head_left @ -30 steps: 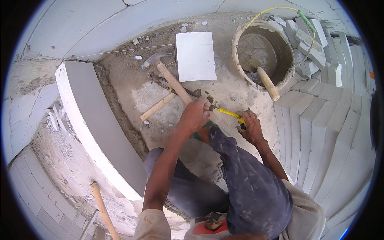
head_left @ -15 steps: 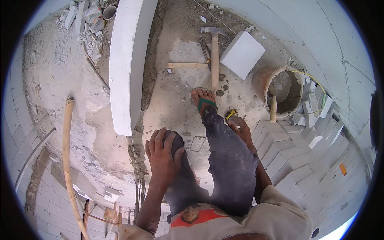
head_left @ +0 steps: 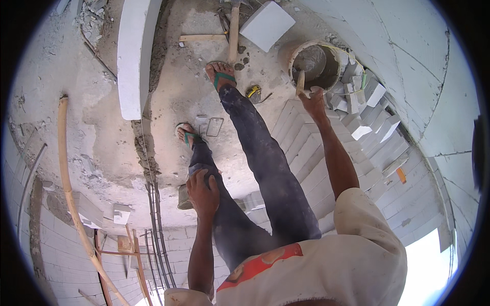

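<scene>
My right hand (head_left: 314,102) is at the lower end of a wooden handle (head_left: 300,81), its fingers around the end. The handle leans over the rim of a round mortar bucket (head_left: 339,71) holding grey wet mix; its tool head is hidden. My left hand (head_left: 203,193) rests on my left knee, fingers spread over the dark trousers. On the floor beside my right leg lies a yellow and black tape measure (head_left: 253,92). Beyond my right foot are a hammer (head_left: 234,33), pliers (head_left: 224,21), a wooden stick (head_left: 203,37) and a white block (head_left: 267,25).
A long white block wall (head_left: 133,61) stands to my left. Stacked pale blocks (head_left: 301,132) and loose pieces (head_left: 357,97) lie at right, near a large block wall (head_left: 408,76). A bent wooden pole (head_left: 65,153) and thin bars (head_left: 155,219) are at left.
I have risen from a crouch. My right hand has left the tape measure on the floor and moved to the wooden handle at the bucket. My left hand stays on my knee.
</scene>
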`<move>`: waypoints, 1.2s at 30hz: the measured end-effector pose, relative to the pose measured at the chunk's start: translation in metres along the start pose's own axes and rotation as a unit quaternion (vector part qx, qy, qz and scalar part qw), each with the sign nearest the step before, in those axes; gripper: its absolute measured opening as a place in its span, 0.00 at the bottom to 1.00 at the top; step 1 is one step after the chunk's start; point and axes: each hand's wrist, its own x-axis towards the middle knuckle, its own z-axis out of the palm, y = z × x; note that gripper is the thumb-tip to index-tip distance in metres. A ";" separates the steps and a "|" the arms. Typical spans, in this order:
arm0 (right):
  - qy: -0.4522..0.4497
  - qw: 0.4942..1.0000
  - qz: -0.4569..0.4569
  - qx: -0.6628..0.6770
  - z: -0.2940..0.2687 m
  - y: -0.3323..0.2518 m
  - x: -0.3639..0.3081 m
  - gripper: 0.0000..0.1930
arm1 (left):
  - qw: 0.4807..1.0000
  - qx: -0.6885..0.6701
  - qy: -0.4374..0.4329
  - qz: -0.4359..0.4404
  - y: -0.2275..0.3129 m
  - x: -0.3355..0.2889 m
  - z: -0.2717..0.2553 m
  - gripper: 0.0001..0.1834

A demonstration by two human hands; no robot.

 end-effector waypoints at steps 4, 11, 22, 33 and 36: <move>-0.137 0.961 0.192 0.142 0.007 -0.007 0.064 0.27 | 0.999 0.015 -0.002 -0.048 0.004 -0.017 0.016 0.16; -0.227 0.933 0.085 0.265 -0.031 0.003 0.109 0.16 | 0.996 0.010 -0.037 -0.077 -0.003 -0.039 0.040 0.15; -0.076 0.906 0.212 0.359 0.012 0.018 -0.060 0.21 | 0.995 0.036 -0.044 -0.077 -0.005 -0.039 0.051 0.15; -0.161 0.921 0.209 0.287 -0.036 0.052 -0.168 0.21 | 0.995 0.074 -0.064 -0.034 -0.011 -0.028 0.036 0.14; 0.031 0.975 0.037 0.218 -0.012 0.057 -0.151 0.20 | 0.995 0.081 -0.049 -0.019 0.000 -0.025 0.027 0.14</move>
